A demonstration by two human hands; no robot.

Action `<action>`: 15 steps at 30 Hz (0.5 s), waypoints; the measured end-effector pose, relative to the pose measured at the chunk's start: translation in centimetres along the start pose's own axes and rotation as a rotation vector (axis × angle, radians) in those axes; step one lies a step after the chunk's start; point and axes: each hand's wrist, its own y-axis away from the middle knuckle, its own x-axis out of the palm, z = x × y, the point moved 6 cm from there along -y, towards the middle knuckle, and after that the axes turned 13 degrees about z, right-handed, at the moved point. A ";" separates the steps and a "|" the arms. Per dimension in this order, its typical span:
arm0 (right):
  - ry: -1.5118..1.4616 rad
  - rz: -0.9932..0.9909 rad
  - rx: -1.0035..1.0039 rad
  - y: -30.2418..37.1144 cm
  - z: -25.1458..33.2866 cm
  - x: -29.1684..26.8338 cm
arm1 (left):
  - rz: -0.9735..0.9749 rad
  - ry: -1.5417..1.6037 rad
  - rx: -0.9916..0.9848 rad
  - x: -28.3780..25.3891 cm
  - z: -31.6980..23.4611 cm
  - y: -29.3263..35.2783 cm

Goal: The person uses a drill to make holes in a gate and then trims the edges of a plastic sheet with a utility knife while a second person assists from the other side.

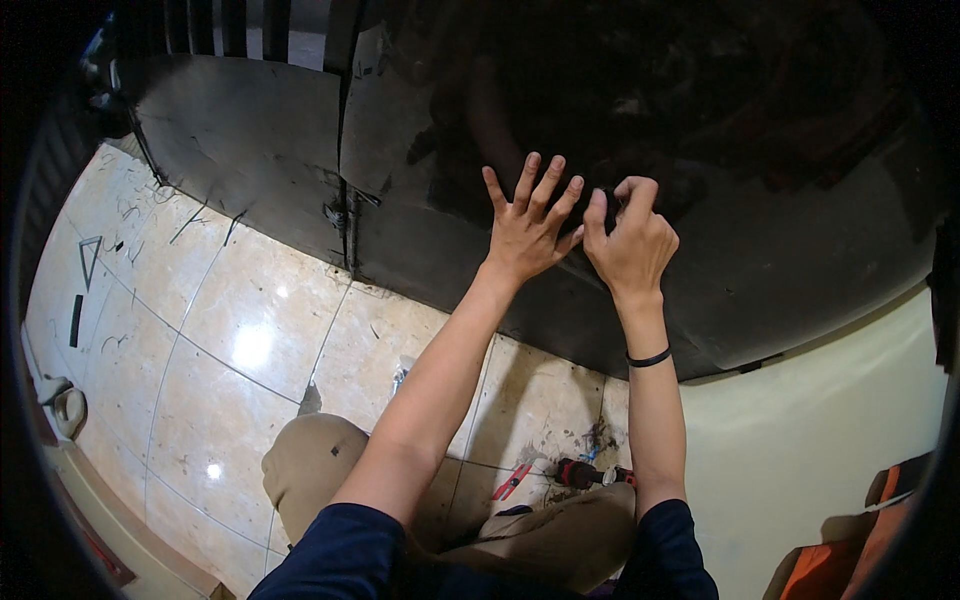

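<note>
A large dark panel (450, 240), glossy black above and dull grey-black along its lower part, stands before me. My left hand (525, 230) lies against it with its fingers spread, holding nothing. Close on its right, my right hand (632, 235) is closed, thumb and forefinger bent toward each other at the panel. Something dark shows between those fingers, too dim against the black to make out. The left thumb comes near the right thumb. A thin black band (650, 359) circles my right wrist.
Beige floor tiles (230, 370) carry scattered dark scraps and threads. A black-and-red tool (578, 473) and a red flat piece (511, 482) lie by my knees. Dark upright bars (235, 30) rise at the far left. Orange objects (870, 550) stand at the lower right beside a pale surface (790, 440).
</note>
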 end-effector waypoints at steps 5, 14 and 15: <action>-0.359 0.042 -0.028 1.3 -1.9 -0.2 | 0.005 0.026 -0.012 0.0 0.0 0.2; -0.418 0.122 -0.138 2.8 -4.0 -3.4 | -0.024 -0.028 0.002 0.5 0.0 0.0; -0.395 0.209 -0.118 2.8 -4.0 -3.2 | -0.032 -0.037 0.002 0.5 -0.1 0.0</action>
